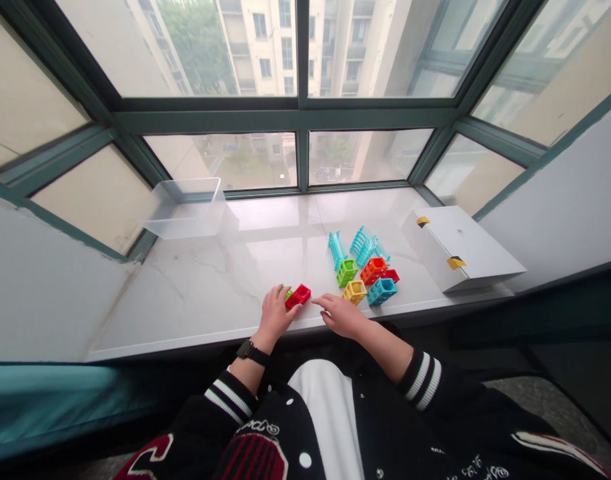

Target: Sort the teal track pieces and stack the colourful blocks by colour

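My left hand (275, 313), with a black watch on its wrist, is closed around a red toy building block (300, 295) on the white sill. A green block (286, 293) shows partly beneath its fingers, against the red one. Just to the right, my right hand (343, 315) holds nothing; its index finger stretches toward the red block without touching it. Near that hand stand a yellow block (354, 292), a blue block (382, 292), another green block (347, 272) and an orange-red block (374, 270). A second red piece (390, 275) lies partly hidden behind the blue block.
Clear turquoise track pieces (337, 250) and a curved one (364, 245) lie behind the blocks. A transparent plastic bin (188, 217) stands at the back left. At the right is a white box (463, 247) with yellow tabs. Windows border the marble-look sill (195, 293).
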